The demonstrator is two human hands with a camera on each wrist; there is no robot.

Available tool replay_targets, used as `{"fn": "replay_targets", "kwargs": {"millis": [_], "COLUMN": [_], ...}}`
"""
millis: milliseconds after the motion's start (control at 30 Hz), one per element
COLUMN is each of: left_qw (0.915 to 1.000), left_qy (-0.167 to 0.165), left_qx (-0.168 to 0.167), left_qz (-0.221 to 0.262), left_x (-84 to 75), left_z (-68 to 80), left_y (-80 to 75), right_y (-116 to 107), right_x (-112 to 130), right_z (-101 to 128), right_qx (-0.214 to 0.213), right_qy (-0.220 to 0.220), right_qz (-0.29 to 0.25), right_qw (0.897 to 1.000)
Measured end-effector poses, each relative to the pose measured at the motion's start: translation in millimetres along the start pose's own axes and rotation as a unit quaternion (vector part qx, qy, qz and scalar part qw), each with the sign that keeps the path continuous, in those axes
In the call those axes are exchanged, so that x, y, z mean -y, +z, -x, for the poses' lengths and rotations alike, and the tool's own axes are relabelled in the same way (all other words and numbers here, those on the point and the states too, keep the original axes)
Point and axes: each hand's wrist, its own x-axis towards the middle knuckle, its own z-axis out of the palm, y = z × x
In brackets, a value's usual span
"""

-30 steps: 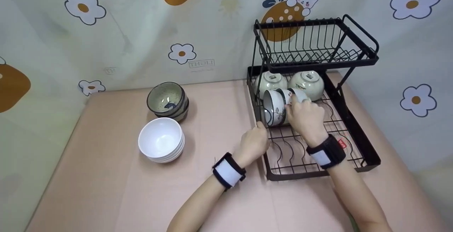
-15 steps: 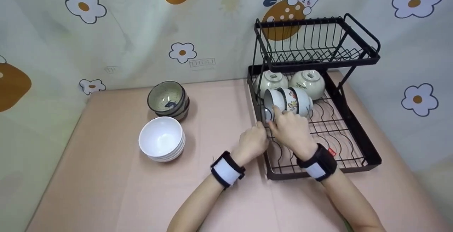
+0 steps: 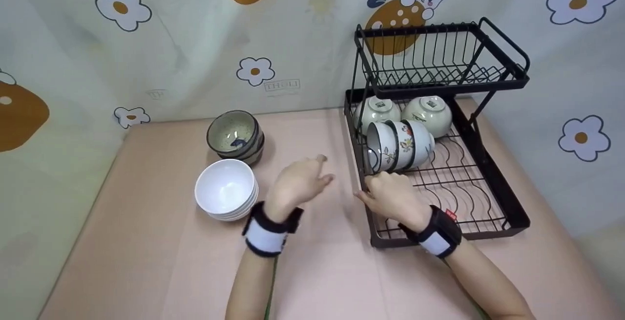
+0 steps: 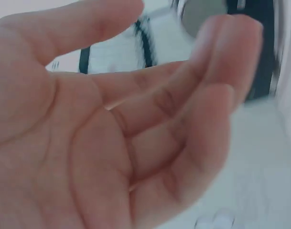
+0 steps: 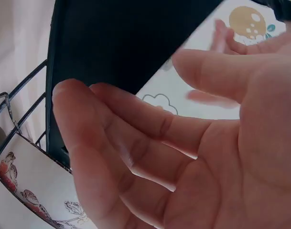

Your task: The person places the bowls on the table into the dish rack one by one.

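Observation:
My left hand (image 3: pixel 299 183) is over the table between the bowl stacks and the rack, thumb apart from the loosely bent fingers. In the left wrist view its palm (image 4: pixel 78 143) holds nothing. My right hand (image 3: pixel 394 197) is over the left rim of the black dish rack (image 3: pixel 505 193), just in front of the flowered bowls (image 3: pixel 406 145). These stand on edge in a row on the lower tier. Loosely curved and holding nothing, the right fingers (image 5: pixel 97 157) show in the right wrist view beside the dark rack side; a flowered bowl (image 5: pixel 35 200) is close by.
Two pale bowls (image 3: pixel 429 115) sit upside down behind the flowered ones. On the table's left are a stack of white bowls (image 3: pixel 225 188) and, behind it, a stack of grey-green bowls (image 3: pixel 232 132). The rack's upper tier (image 3: pixel 449 85) overhangs the back.
My left hand has let go of the rack's left rim and moved left. The right hand has left the flowered bowls and come toward me, to the rim.

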Motion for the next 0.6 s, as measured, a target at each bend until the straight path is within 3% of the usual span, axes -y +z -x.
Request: {"fn": "replay_targets", "kwargs": {"millis": [133, 300, 467, 600], "left_qw": [0.9956, 0.9781, 0.9510, 0.9400], "left_qy": [-0.056, -0.148, -0.269, -0.315], "left_qx": [-0.074, -0.146, -0.146, -0.117], "left_qz": [-0.010, -0.012, 0.043, 0.058], "left_x": [26.0, 65.0, 103.3, 130.3], "left_z": [14.4, 32.4, 48.5, 53.1], "left_y": [-22.5, -44.0, -54.8, -55.7], "right_y": [4, 6, 5, 5], "right_x": [2, 2, 2, 1], "right_z": [1, 2, 3, 2], "right_qx": [-0.015, -0.023, -0.017, -0.015], "right_qy": [-0.013, -0.023, -0.022, -0.020], "right_qz": [0.025, 0.036, 0.035, 0.029], "right_qw": [0.999, 0.999, 0.999, 0.999]}}
